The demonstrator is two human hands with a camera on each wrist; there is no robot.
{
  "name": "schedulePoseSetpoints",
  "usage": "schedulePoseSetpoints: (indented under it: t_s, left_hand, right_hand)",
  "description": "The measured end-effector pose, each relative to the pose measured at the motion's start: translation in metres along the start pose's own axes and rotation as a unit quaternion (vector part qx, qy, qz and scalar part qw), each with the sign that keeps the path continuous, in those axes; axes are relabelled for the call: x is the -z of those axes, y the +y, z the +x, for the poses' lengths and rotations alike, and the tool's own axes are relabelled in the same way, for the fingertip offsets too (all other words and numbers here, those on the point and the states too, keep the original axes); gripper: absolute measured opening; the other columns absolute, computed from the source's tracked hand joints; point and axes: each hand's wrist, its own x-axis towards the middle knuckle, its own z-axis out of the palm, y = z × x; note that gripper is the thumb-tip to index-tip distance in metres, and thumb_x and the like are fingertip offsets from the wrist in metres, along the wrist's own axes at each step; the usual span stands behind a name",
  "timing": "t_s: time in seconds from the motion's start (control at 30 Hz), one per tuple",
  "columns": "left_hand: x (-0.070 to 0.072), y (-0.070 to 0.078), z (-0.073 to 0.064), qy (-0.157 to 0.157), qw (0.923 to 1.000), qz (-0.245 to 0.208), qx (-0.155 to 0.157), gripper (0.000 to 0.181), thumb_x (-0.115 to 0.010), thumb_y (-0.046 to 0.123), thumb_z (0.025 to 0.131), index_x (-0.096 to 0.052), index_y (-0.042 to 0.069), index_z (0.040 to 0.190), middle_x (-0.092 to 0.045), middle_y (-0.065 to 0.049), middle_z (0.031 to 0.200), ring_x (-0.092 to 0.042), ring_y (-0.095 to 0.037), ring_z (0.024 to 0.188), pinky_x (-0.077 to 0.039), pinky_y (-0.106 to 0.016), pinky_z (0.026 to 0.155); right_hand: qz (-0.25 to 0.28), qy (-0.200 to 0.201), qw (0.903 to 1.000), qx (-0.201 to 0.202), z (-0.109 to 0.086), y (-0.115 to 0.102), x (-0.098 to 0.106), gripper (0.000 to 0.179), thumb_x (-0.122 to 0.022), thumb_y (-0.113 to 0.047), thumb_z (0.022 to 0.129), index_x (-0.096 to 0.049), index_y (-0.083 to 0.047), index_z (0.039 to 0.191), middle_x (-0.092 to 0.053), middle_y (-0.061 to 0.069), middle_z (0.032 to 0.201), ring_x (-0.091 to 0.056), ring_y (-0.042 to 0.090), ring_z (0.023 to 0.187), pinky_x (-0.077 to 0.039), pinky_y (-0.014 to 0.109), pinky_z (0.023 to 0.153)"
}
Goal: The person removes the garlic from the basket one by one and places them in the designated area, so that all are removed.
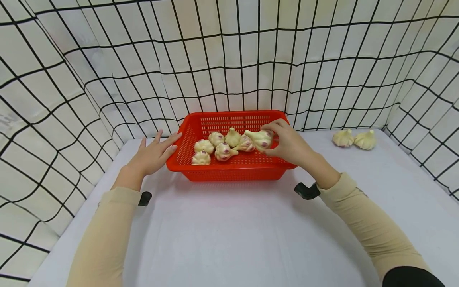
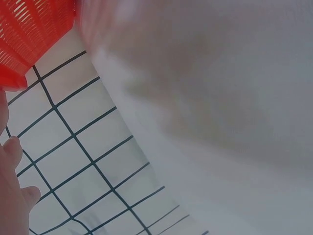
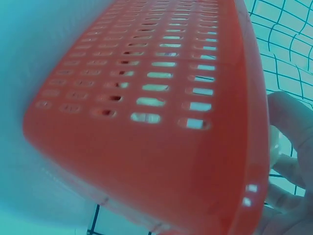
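A red perforated plastic basket stands at the back of the table with several garlic bulbs in its left and middle part. Over the basket's right side my right hand grips a garlic bulb between thumb and fingers, its stem pointing left. The right wrist view shows the basket's outer wall with part of the right hand behind its rim. At the basket's left rim my left hand has its fingers spread and straight, the fingertips at the rim. Only a sliver of that hand shows in the left wrist view.
Two more garlic bulbs lie side by side on the white tabletop at the back right. Black wire mesh over white sheeting encloses the table at the back and both sides, close behind the basket.
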Motion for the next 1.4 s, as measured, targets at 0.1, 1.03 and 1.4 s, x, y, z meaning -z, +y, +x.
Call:
schedulePoseSetpoints:
  t_s: [0.1,1.03,1.4]
  left_hand:
    - [0.000,-0.001,0.000,0.000,1.0000,0.001,0.004,0.067,-0.025,0.059,0.108,-0.022,0.024,0.165,-0.024,-0.015,0.167,0.008,-0.040,0.155,0.018,-0.069,0.113]
    - [0.003,0.003,0.001,-0.008,1.0000,0.001,0.000,0.064,-0.023,0.055,0.109,-0.019,0.025,0.166,-0.024,-0.017,0.167,0.009,-0.040,0.155,0.017,-0.069,0.114]
    - [0.000,0.000,0.000,-0.004,1.0000,0.001,0.002,0.065,-0.023,0.056,0.109,-0.020,0.025,0.166,-0.025,-0.017,0.167,0.008,-0.040,0.155,0.017,-0.069,0.113]
  right_hand:
    - [0.007,0.019,0.9998,0.004,-0.002,0.003,0.002,0.060,-0.084,-0.013,0.085,-0.058,-0.002,0.138,-0.051,0.015,0.132,-0.055,0.033,0.115,-0.054,0.048,0.094]
    - [0.117,0.192,0.9736,0.040,-0.027,0.055,0.019,0.062,-0.084,0.003,0.082,-0.053,0.003,0.136,-0.050,0.020,0.131,-0.059,0.036,0.116,-0.051,0.030,0.099]
    - [0.133,0.214,0.9677,-0.012,-0.038,0.069,0.033,0.067,-0.081,0.003,0.085,-0.045,0.006,0.141,-0.046,0.020,0.139,-0.057,0.039,0.124,-0.048,0.027,0.103]
